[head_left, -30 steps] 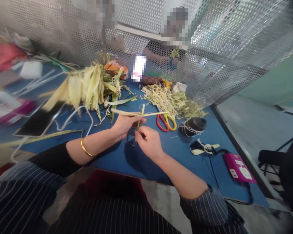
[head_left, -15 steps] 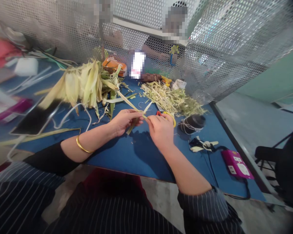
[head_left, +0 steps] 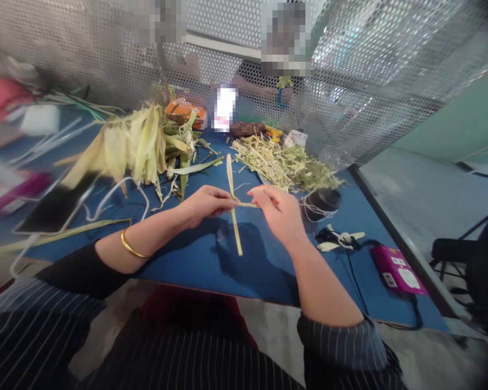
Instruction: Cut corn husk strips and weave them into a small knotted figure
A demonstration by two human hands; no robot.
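Pale corn husk strips (head_left: pixel 236 233) cross between my hands, above the middle of the blue table. My left hand (head_left: pixel 211 205) pinches them where they cross, thumb against fingers. One length points up and away from me, another hangs down toward me. A third stretch runs sideways to my right hand (head_left: pixel 278 210), whose fingertips are closed on its end. Beyond my left hand a bundle of wide dried corn husks (head_left: pixel 134 143) lies on the table. Past my right hand is a heap of shredded husk (head_left: pixel 284 160).
Right of my right hand stands a black spool of thread (head_left: pixel 322 204). A magenta power strip (head_left: pixel 398 271) with a black cable sits near the right edge. A dark tablet-like panel (head_left: pixel 51 208) and white cable lie at left. Perforated metal screen (head_left: pixel 228 59) closes the back.
The strips have turned from a slanting line into a cross shape. My right hand has moved slightly right and turned, uncovering the sideways stretch; the scissors' handles beside it no longer show.
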